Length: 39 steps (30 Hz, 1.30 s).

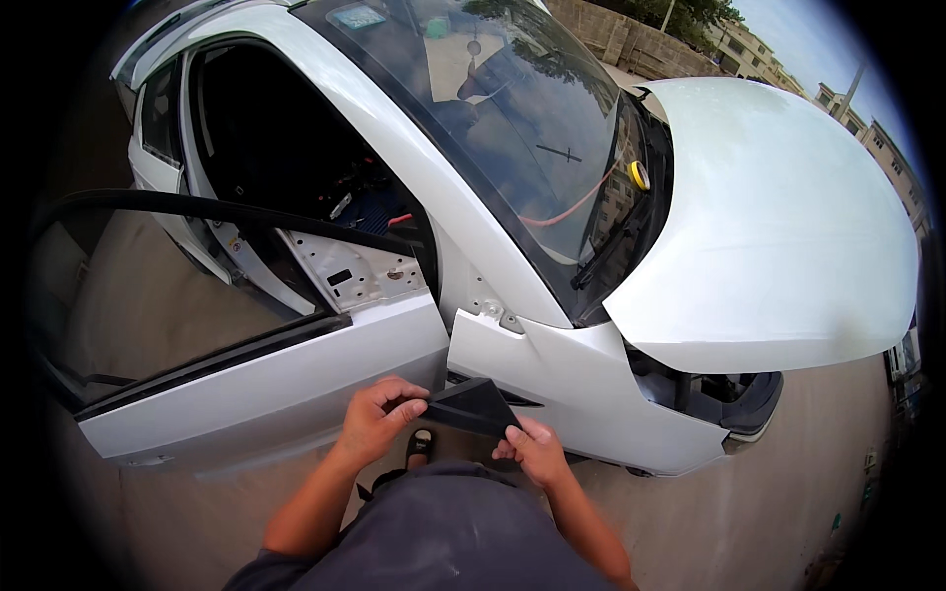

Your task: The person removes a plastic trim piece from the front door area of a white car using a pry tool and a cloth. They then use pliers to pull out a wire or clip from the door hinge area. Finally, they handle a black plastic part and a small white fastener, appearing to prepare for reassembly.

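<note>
- the left hand point(379, 419) pinches the upper left edge of a black triangular trim piece point(473, 406), fingers curled over its top and thumb against it.
- the right hand point(532, 448) grips the same piece at its lower right corner, fingertips folded under the edge.
- the trim piece is flat, matte and wedge-shaped, likely plastic, held between both hands just in front of the gap where door and fender meet.
- the white car door point(276, 384) stands open, its painted skin smooth and glossy; a black rubbery window frame point(197, 209) arcs above it.
- the white front fender point(581, 379) has a sharp angled upper edge, with bare bolts near its top corner.
- the raised bonnet point(778, 217) is a broad, rounded white panel with a dull sheen.
- the windscreen point(522, 118) is dark, curved glass reflecting trees; a yellow tape roll point(640, 174) sits near its base beside a black wiper point(606, 256).
- the ground point(749, 502) is rough grey concrete.
</note>
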Available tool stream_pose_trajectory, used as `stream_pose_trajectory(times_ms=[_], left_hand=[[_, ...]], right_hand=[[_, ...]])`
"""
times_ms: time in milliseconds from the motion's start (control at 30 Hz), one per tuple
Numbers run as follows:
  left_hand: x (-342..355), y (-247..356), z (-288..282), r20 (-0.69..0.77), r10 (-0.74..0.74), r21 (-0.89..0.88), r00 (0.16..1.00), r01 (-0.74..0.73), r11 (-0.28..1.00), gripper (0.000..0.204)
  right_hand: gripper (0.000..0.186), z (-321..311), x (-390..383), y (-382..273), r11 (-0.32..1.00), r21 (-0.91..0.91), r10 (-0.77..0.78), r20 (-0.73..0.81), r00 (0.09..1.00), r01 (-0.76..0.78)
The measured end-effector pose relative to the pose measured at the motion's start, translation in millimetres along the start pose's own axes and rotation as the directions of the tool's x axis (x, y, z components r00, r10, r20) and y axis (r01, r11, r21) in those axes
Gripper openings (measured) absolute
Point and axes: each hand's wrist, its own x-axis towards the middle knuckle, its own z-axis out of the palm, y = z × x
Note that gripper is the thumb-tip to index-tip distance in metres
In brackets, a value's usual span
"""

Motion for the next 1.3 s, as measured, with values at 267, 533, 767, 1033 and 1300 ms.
stream_pose_trajectory(times_ms=[267, 533, 767, 1033, 1300], left_hand=[[-93.4, -48.7, 32.9, -0.071, -0.191, -0.018, 0.979, 0.19, 0.982, 0.024], [-186.9, -79.0, 61.3, -0.194, -0.353, 0.065, 0.915, 0.371, 0.926, 0.033], [-236.2, -94.4, 40.6, -0.343, -0.337, -0.046, 0.877, 0.343, 0.938, 0.034], [-333.4, -100.2, -26.4, -0.353, 0.012, 0.296, 0.935, 0.099, 0.95, 0.029], [-511.8, -117.4, -131.0, -0.638, 0.154, 0.4, 0.754, 0.153, 0.904, 0.032]], right_hand=[[0.058, -18.8, -37.6, 53.4, 0.982, 0.008, 0.189, -0.038, 0.981, -0.189], [0.031, -3.4, -25.5, 59.8, 0.874, -0.479, 0.13, 0.399, 0.908, 0.086], [0.026, 51.7, -41.6, 76.1, 0.83, -0.528, 0.084, 0.436, 0.896, 0.179], [0.03, 152.2, -75.6, 125.2, 0.93, -0.367, 0.184, 0.429, 0.884, -0.015], [0.01, 360.5, -108.6, 224.0, 0.945, -0.038, 0.286, 0.581, 0.762, -0.326]])
